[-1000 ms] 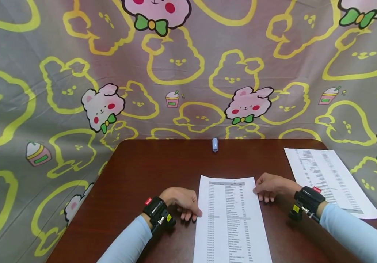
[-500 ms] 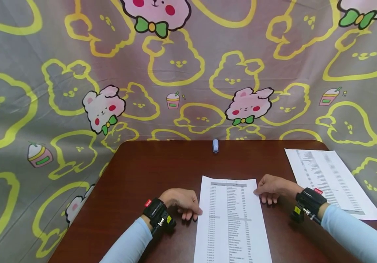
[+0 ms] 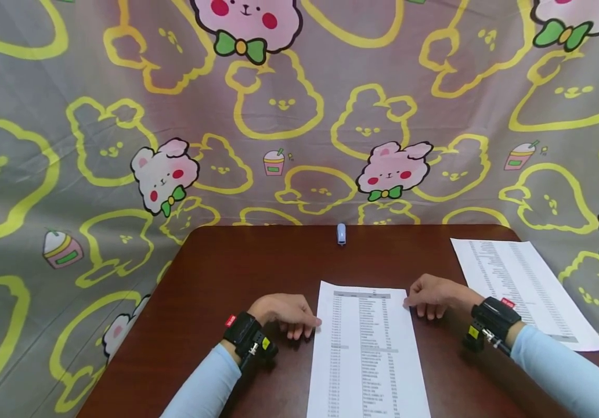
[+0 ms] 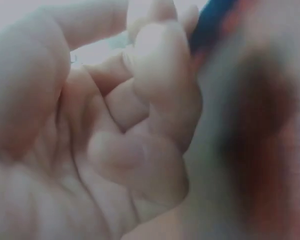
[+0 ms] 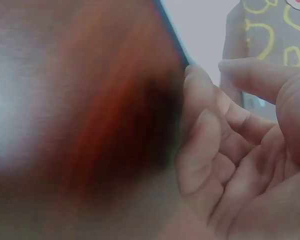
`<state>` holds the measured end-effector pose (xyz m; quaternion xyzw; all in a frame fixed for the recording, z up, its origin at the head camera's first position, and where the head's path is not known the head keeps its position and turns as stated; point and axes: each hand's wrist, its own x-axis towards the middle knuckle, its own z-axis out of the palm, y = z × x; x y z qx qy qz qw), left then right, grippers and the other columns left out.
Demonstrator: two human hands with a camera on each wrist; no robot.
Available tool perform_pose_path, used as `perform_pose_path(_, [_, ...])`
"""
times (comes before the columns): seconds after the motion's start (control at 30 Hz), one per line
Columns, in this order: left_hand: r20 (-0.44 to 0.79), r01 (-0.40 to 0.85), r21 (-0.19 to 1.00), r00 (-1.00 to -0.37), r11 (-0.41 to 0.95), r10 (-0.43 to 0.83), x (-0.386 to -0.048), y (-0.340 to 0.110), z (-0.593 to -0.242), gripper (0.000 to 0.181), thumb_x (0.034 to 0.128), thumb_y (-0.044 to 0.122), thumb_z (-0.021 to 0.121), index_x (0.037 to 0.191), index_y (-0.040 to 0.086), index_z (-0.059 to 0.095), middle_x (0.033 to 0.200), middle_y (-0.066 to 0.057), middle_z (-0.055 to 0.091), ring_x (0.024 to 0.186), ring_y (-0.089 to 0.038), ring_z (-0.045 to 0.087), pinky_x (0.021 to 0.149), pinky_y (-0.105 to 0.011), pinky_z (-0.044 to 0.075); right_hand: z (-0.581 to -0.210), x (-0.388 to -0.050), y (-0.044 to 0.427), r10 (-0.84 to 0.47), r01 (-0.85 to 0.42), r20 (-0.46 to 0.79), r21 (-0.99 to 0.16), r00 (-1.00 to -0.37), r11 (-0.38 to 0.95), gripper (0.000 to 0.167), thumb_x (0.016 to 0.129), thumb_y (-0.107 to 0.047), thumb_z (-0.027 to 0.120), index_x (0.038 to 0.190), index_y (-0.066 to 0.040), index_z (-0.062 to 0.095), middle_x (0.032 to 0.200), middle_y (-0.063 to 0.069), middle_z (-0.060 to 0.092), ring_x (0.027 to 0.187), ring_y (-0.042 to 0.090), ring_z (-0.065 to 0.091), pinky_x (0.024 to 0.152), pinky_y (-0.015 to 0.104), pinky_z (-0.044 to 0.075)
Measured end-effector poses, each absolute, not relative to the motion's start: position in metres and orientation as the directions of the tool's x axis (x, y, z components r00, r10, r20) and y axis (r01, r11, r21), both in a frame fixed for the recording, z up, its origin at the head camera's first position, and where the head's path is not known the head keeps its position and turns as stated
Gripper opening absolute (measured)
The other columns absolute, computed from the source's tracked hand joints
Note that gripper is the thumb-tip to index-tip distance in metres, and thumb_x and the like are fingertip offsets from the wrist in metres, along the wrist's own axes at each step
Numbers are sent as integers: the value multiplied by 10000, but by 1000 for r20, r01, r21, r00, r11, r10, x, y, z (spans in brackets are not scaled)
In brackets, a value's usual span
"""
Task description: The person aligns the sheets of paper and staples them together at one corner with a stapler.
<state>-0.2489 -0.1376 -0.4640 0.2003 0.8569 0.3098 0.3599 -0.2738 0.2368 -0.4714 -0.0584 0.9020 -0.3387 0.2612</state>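
Fingers curled, the left hand (image 3: 287,313) and right hand (image 3: 432,295) pinch opposite side edges of the printed sheet (image 3: 364,354), lower centre of the frame on the table (image 3: 247,261), a second sheet (image 3: 521,293) lying at right.

Brown table (image 3: 257,261): printed sheet (image 3: 364,354); second sheet (image 3: 513,278) right; probably stapler (image 3: 341,233), pale blue, far side.
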Motion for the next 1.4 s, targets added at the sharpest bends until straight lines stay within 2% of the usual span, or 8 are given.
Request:
perform_pose_path(0.1, [-411, 131, 695, -734, 707, 541, -256, -136, -460, 405, 973, 364, 584, 743, 68, 739, 565, -23, 609, 498, -169, 545, 442, -260, 345, -465, -278, 238, -299, 41, -396, -658, -868, 752, 240, 916, -291, 683, 829, -68, 696, 668, 60, 661, 522, 170, 582, 474, 259, 448])
perform_pose_path(0.27, [-230, 125, 755, -869, 644, 438, -268, -130, -454, 351, 996, 359, 546, 862, 85, 720, 670, -30, 646, 657, -323, 644, 488, -299, 389, -450, -286, 244, -344, 7, -335, -726, -877, 688, 308, 941, -312, 649, 928, -6, 679, 743, 106, 680, 594, 215, 612, 522, 303, 488])
perform_pose_path(0.43, [-100, 131, 821, -926, 556, 365, -275, -121, -447, 322, 1010, 354, 521, 1028, 69, 669, 813, -74, 683, 823, -380, 686, 593, -391, 491, -437, -291, 252, -365, -5, -282, -786, -887, 618, 343, 949, -334, 633, 999, 4, 666, 799, 164, 677, 661, 330, 645, 556, 339, 514])
perform_pose_path(0.67, [-36, 122, 875, -949, 469, 314, -280, -106, -441, 277, 1010, 371, 518, 1172, 155, 577, 1080, -136, 700, 931, -310, 714, 661, -332, 535, -428, -291, 270, -357, -26, -219, -821, -908, 570, 349, 971, -328, 603, 1077, 0, 655, 918, 255, 679, 752, 379, 658, 602, 368, 552])
perform_pose_path(0.77, [-27, 123, 888, -948, 442, 317, -281, -100, -437, 289, 1010, 373, 517, 1203, 161, 556, 1138, -155, 686, 953, -297, 713, 700, -379, 554, -425, -290, 279, -346, -29, -200, -830, -917, 557, 352, 967, -342, 607, 1080, -11, 650, 910, 239, 683, 761, 391, 662, 602, 362, 557])
perform_pose_path(1.0, [-32, 133, 891, -935, 433, 353, -282, -82, -427, 303, 1016, 321, 516, 1254, 133, 531, 1128, -96, 698, 950, -257, 717, 795, -521, 539, -417, -283, 306, -332, -24, -183, -846, -926, 533, 335, 993, -300, 570, 1081, 22, 594, 853, 145, 678, 725, 325, 673, 584, 345, 549])
perform_pose_path(1.23, [-23, 170, 890, -910, 423, 414, -284, -57, -417, 310, 1016, 318, 515, 1270, 139, 521, 1099, -103, 688, 940, -262, 716, 747, -441, 558, -412, -277, 331, -301, 25, -204, -862, -932, 507, 329, 1010, -301, 540, 1076, 18, 585, 836, 89, 685, 685, 210, 675, 579, 324, 532])
perform_pose_path(1.4, [-28, 171, 879, -913, 445, 406, -282, -45, -412, 269, 1016, 307, 519, 1242, 162, 540, 1080, -96, 697, 921, -252, 718, 705, -392, 554, -409, -276, 341, -308, 39, -223, -861, -925, 506, 347, 1013, -308, 530, 1090, 27, 578, 831, 45, 690, 696, 198, 678, 575, 313, 530])
